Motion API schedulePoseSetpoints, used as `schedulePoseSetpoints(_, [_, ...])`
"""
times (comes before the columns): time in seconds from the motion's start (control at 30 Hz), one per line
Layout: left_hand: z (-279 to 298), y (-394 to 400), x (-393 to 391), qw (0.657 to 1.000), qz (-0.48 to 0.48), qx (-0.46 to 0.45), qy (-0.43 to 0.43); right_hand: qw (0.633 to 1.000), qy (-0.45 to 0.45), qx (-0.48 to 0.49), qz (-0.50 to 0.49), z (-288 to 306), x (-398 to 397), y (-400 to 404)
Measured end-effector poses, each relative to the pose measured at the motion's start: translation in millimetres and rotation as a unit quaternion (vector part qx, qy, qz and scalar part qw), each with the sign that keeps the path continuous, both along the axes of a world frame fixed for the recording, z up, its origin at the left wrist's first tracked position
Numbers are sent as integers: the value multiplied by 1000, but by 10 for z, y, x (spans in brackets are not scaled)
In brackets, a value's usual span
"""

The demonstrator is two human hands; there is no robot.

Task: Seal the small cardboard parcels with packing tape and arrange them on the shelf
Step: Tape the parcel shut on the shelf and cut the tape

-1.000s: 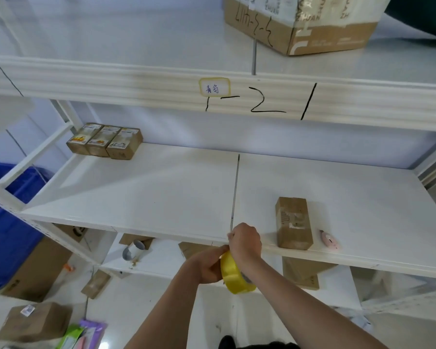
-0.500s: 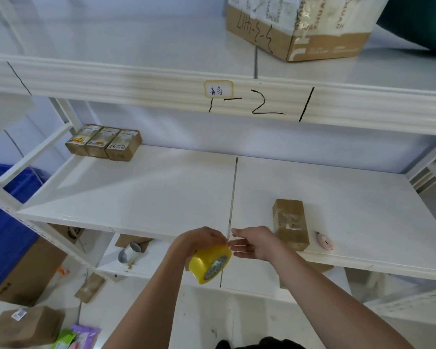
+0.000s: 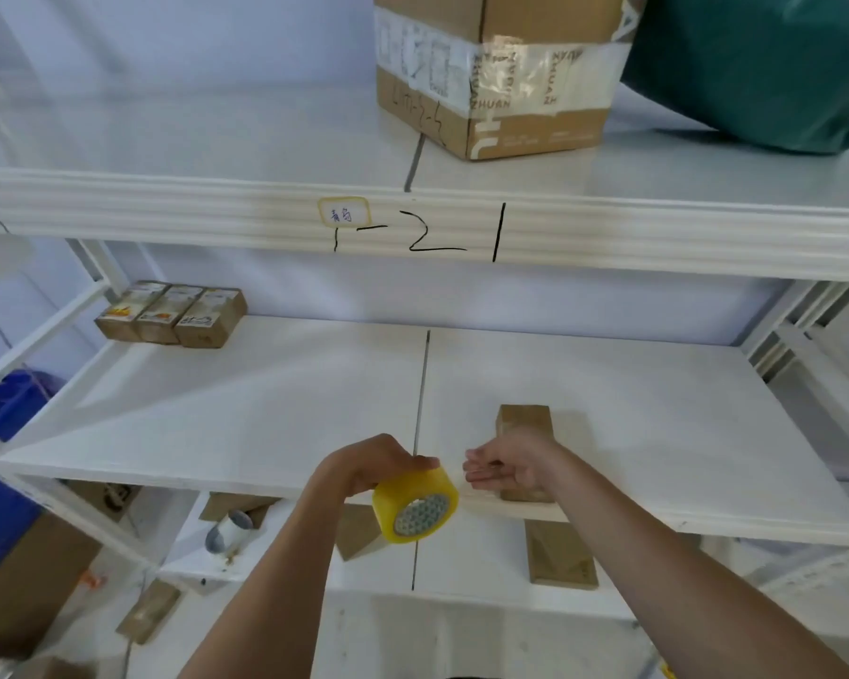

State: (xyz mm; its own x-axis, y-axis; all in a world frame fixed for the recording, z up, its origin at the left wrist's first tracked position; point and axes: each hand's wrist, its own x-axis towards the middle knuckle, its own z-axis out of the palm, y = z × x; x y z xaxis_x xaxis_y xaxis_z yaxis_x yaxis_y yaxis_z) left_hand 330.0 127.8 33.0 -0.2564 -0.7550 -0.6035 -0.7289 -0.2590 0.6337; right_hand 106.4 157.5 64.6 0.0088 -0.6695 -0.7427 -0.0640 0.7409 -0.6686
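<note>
parcels first: one small cardboard parcel (image 3: 524, 423) lies on the middle shelf (image 3: 265, 414), near its front edge and right of the seam between the two boards, partly hidden behind my right hand (image 3: 508, 465). three more small parcels (image 3: 170, 313) sit side by side, touching, at the back left corner of the same shelf. my left hand (image 3: 371, 465) grips the yellow tape roll (image 3: 415, 507) from above, fingers curled over its rim, and the roll hangs just in front of the shelf edge with its core facing me. my right hand sits just beside the roll, apart from it, fingers drawn together and pointing left toward it; i think they pinch the clear tape end, but the film is too faint for me to be sure. on the upper shelf (image 3: 216, 139) a large taped carton (image 3: 501, 76) stands next to a green bag (image 3: 765, 66). the beam below it carries a small label (image 3: 344, 214) and black marker strokes. blue bins (image 3: 1, 409) show at the left edge.
</note>
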Motion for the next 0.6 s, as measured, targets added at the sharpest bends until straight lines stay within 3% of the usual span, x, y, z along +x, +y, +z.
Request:
schedulePoseSetpoints(0.17, [175,-16,-163,994,-76,11,84,999,44,-17,-8,63,-307,-38])
schedulePoseSetpoints(0.33, [266,-101,-383,994,-39,-22,98,991,17,-73,-109,157,-559,-28])
schedulePoseSetpoints(0.6, [341,-321,-701,996,-4,-87,21,974,61,-133,-175,195,-778,-66])
